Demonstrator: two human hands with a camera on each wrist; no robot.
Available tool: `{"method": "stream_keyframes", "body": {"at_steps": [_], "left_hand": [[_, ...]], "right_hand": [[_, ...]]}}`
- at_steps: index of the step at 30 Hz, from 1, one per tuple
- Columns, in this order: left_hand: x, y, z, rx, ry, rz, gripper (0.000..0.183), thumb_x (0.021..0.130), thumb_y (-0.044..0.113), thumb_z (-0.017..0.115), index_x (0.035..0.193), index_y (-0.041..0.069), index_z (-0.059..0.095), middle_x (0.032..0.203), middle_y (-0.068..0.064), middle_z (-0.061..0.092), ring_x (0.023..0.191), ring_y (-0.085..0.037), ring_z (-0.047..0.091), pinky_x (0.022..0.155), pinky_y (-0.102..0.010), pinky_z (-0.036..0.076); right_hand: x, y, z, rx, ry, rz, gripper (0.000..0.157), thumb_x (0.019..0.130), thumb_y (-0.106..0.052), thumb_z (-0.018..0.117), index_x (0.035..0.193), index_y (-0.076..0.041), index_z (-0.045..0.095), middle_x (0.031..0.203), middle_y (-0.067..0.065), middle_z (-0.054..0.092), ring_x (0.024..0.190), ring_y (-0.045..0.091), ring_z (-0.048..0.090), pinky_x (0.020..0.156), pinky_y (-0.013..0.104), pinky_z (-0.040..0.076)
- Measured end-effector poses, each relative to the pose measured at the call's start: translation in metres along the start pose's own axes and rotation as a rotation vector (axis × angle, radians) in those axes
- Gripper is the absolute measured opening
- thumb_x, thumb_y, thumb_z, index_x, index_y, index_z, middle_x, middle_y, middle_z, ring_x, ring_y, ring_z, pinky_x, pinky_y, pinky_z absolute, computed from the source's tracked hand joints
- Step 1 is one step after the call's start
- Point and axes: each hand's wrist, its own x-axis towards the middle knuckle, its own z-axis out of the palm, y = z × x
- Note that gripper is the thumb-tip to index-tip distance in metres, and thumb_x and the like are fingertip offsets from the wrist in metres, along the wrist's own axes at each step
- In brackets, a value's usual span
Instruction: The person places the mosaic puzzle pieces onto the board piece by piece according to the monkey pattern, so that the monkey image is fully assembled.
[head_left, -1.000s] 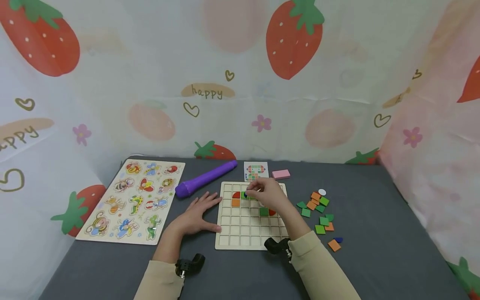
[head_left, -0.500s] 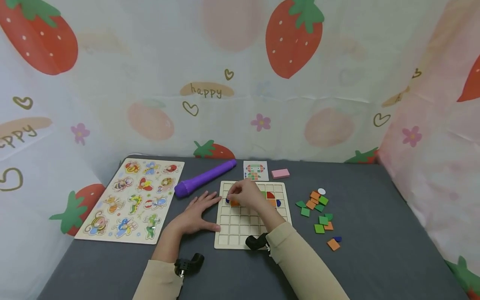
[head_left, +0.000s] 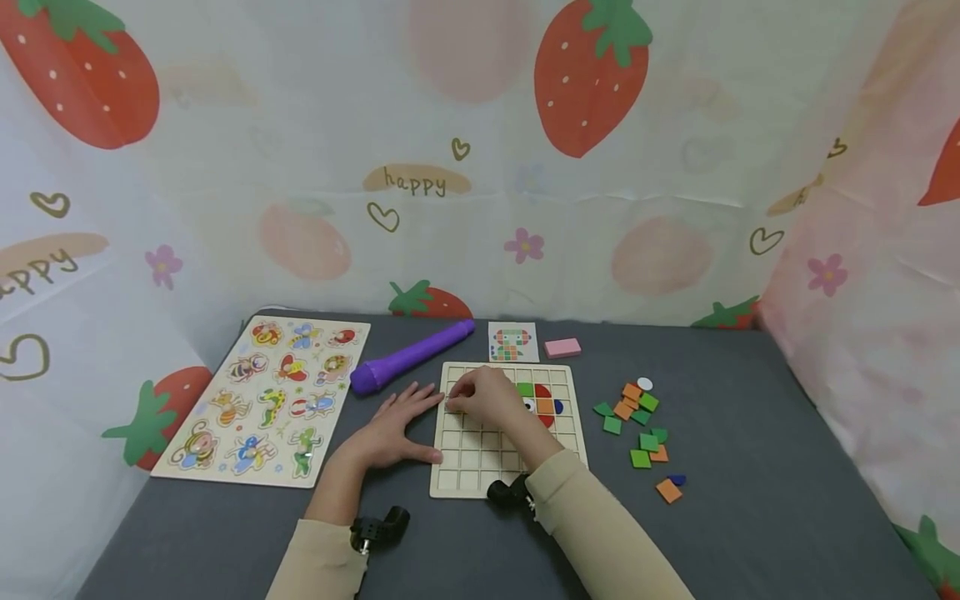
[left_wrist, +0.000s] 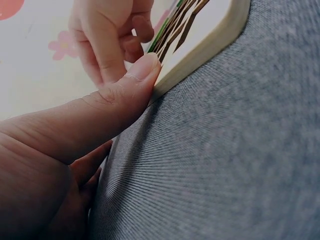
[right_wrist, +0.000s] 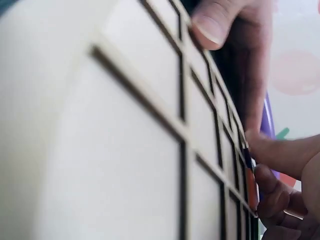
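With a clock face laid over the head view and centred on the gridded board, the dark grey cloth-covered table (head_left: 750, 500) bears a large pale wooden board of cartoon creatures (head_left: 359, 327) at nine o'clock. The pale wooden gridded board (head_left: 468, 460) is nearly square, with no clear long axis; its columns run from six to twelve. A purple wand with a thick, rounded head (head_left: 408, 358) lies towards ten, its long axis running from eight, the thick end, to two.

The left hand (head_left: 395, 427) is at nine, fingers spread and grasping nothing, its thumb touching the gridded board's edge, apparently to steady it. The right hand (head_left: 486, 398) reaches in from five with fingers curled; it seems to pinch a small dark blue piece (right_wrist: 247, 157) in the gridded board's outermost column, towards ten, just beside an orange piece (right_wrist: 251, 187). The blue piece's full outline, and so its pointing, is hidden.

A white printed card (head_left: 513, 332) lies at twelve, and loose green and orange tiles (head_left: 640, 458) at three.

The step in hand looks like seating the blue piece; the next move probably calls for squaring it to its cell, pressing it flat and letting go.
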Motion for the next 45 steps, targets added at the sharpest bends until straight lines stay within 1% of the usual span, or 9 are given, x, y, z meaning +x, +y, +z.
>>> {"method": "stream_keyframes", "body": {"at_steps": [4, 9, 14, 21, 24, 29, 35, 40, 45], "left_hand": [[0.001, 0.0, 0.0, 0.002, 0.0, 0.0, 0.096, 0.079, 0.048, 0.084, 0.158, 0.02, 0.038, 0.168, -0.007, 0.023, 0.157, -0.035, 0.006, 0.126, -0.06, 0.002], [0.002, -0.001, 0.0, 0.008, -0.004, 0.0, 0.096, 0.079, 0.049, 0.083, 0.158, 0.021, 0.037, 0.169, -0.007, 0.022, 0.157, -0.034, 0.005, 0.126, -0.059, 0.002], [0.001, -0.002, 0.0, 0.014, -0.008, -0.001, 0.097, 0.079, 0.05, 0.083, 0.159, 0.02, 0.036, 0.169, -0.007, 0.021, 0.157, -0.034, 0.005, 0.126, -0.059, 0.002], [0.002, -0.001, 0.0, 0.016, -0.011, -0.006, 0.097, 0.079, 0.05, 0.082, 0.159, 0.02, 0.036, 0.169, -0.008, 0.021, 0.157, -0.036, 0.004, 0.126, -0.06, 0.001], [0.002, -0.002, 0.001, 0.02, -0.006, 0.002, 0.098, 0.079, 0.051, 0.082, 0.159, 0.02, 0.035, 0.169, -0.009, 0.022, 0.157, -0.037, 0.005, 0.126, -0.059, 0.002], [0.003, 0.0, 0.002, 0.007, -0.006, -0.001, 0.098, 0.078, 0.049, 0.084, 0.159, 0.019, 0.036, 0.168, -0.01, 0.022, 0.157, -0.037, 0.005, 0.126, -0.06, 0.002], [0.003, 0.0, 0.002, 0.009, -0.001, -0.008, 0.098, 0.078, 0.05, 0.083, 0.159, 0.02, 0.036, 0.168, -0.008, 0.022, 0.157, -0.036, 0.005, 0.126, -0.059, 0.002], [0.001, -0.001, 0.002, 0.014, 0.0, -0.029, 0.098, 0.078, 0.051, 0.084, 0.159, 0.022, 0.036, 0.169, -0.007, 0.021, 0.158, -0.034, 0.004, 0.126, -0.059, 0.002], [0.001, -0.001, 0.002, 0.011, -0.006, -0.028, 0.099, 0.078, 0.051, 0.083, 0.159, 0.022, 0.035, 0.169, -0.008, 0.021, 0.157, -0.035, 0.003, 0.125, -0.062, 0.002]], "right_hand": [[-0.002, 0.0, 0.0, -0.038, -0.005, 0.001, 0.006, 0.089, -0.024, 0.079, 0.094, -0.022, 0.081, 0.079, -0.01, 0.07, 0.074, 0.008, 0.06, 0.067, 0.028, 0.05], [-0.008, 0.004, -0.004, -0.006, -0.004, -0.019, 0.013, 0.087, -0.019, 0.081, 0.099, -0.017, 0.08, 0.078, -0.007, 0.067, 0.071, 0.01, 0.058, 0.066, 0.028, 0.048], [-0.019, 0.007, -0.012, 0.074, 0.025, -0.036, 0.015, 0.086, -0.016, 0.081, 0.101, -0.013, 0.078, 0.08, -0.005, 0.067, 0.073, 0.011, 0.058, 0.067, 0.027, 0.049], [-0.045, 0.015, -0.03, 0.174, 0.081, -0.007, 0.018, 0.088, -0.018, 0.079, 0.105, -0.011, 0.078, 0.081, -0.003, 0.066, 0.075, 0.014, 0.058, 0.064, 0.029, 0.048], [-0.057, 0.023, -0.039, 0.198, 0.106, 0.004, 0.017, 0.09, -0.016, 0.076, 0.106, -0.01, 0.078, 0.081, -0.003, 0.066, 0.072, 0.015, 0.058, 0.06, 0.029, 0.048], [-0.074, 0.041, -0.056, 0.207, 0.149, 0.043, 0.019, 0.091, -0.016, 0.075, 0.109, -0.009, 0.077, 0.084, -0.002, 0.067, 0.071, 0.017, 0.058, 0.058, 0.029, 0.048], [-0.092, 0.064, -0.072, 0.201, 0.232, 0.132, 0.018, 0.089, -0.02, 0.079, 0.104, -0.01, 0.077, 0.091, 0.001, 0.069, 0.075, 0.018, 0.059, 0.06, 0.03, 0.05], [-0.102, 0.083, -0.087, 0.181, 0.247, 0.17, 0.023, 0.09, -0.019, 0.077, 0.11, -0.008, 0.075, 0.095, 0.005, 0.07, 0.081, 0.019, 0.063, 0.063, 0.031, 0.052], [-0.116, 0.105, -0.107, 0.141, 0.269, 0.212, 0.026, 0.093, -0.018, 0.075, 0.116, -0.006, 0.073, 0.103, 0.009, 0.071, 0.09, 0.024, 0.064, 0.069, 0.034, 0.055]]}}
